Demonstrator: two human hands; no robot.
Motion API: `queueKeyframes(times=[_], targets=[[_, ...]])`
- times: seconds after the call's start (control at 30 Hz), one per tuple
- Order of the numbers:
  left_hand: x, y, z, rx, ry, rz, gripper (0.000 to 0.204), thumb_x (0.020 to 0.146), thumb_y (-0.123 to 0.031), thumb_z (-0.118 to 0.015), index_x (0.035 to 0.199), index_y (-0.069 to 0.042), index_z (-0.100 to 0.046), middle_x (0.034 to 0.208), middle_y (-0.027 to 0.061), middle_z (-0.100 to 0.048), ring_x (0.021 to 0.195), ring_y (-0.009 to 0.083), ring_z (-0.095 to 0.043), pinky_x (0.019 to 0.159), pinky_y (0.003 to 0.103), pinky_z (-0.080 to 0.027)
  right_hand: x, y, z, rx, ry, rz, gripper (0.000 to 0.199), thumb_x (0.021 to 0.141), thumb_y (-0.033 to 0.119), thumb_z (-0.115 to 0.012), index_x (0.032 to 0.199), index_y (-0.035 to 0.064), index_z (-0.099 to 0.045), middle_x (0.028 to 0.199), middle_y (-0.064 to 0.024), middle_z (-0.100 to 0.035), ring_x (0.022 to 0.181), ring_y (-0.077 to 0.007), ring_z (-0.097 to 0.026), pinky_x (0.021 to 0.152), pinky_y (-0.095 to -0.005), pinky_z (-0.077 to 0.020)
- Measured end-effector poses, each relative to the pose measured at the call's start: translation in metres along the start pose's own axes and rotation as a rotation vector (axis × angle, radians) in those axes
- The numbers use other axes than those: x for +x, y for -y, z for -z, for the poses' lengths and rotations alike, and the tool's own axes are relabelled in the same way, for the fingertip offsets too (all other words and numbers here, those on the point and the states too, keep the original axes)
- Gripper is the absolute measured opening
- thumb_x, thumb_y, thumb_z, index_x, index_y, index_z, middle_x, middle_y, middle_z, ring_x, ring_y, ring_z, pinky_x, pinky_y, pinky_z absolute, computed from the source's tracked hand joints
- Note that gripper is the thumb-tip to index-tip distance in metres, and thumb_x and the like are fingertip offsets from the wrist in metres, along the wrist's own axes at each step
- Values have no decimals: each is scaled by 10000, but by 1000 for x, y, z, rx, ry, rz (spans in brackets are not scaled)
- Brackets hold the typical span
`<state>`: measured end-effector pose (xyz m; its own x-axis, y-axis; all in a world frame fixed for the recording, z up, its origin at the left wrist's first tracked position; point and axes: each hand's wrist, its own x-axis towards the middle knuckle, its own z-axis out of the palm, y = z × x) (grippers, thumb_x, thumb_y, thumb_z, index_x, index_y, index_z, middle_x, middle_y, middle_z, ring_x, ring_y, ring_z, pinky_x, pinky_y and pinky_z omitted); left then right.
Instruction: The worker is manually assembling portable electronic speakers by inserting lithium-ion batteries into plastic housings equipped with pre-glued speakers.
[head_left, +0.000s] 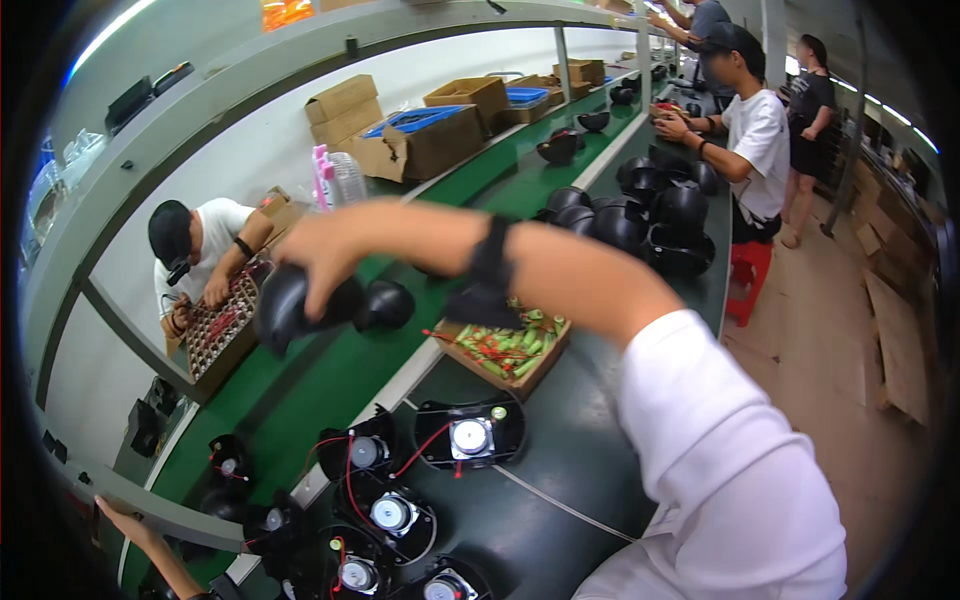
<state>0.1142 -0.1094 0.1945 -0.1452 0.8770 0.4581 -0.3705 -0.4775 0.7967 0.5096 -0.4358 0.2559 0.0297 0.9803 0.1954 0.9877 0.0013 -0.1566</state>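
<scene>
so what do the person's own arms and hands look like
The right hand is ungloved; its forearm wears a black band with a blurred dark piece, below a loose white sleeve. The left hand is ungloved too.

On our dark green worktop (570, 460) we see open black casings (505, 432) with silvery round parts and red wires, a carton (547, 369) of green cylinders (497, 369), and, farther off, clustered black shells (619, 230). Alongside, our green belt (335, 388) carries several more shells (386, 305).
</scene>
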Motion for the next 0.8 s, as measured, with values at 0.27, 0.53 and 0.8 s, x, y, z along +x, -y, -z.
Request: queueKeyframes(times=[0.27,0.53,0.8], targets=[[25,22,5,99,37,-92,503,983,-298,-295,1415,-42,-281,1479,96,-249,1348,229,-253,1104,336,-174,-347,-153,87,-231,-431,-1058,773,736,597,-612,1157,-49,-552,1015,-237,-625,992,-330,-604,811,-362,-478],[135,-32,133,104,233,194,634,889,-534,-460,1340,-89,-425,1327,57,-464,1164,215,-468,963,367,-365,-392,-194,13,-320,-195,-1379,603,839,531,-509,933,-48,-648,957,-225,-650,810,-355,-658,695,-444,-527],[-44,-106,67,205,98,120,368,927,-286,-465,1193,-44,-542,1251,103,-536,1161,230,-504,947,369,-398,-417,-172,48,-787,-553,-877,301,866,270,-587,1073,51,-601,889,-148,-642,856,-278,-628,724,-383,-470]])
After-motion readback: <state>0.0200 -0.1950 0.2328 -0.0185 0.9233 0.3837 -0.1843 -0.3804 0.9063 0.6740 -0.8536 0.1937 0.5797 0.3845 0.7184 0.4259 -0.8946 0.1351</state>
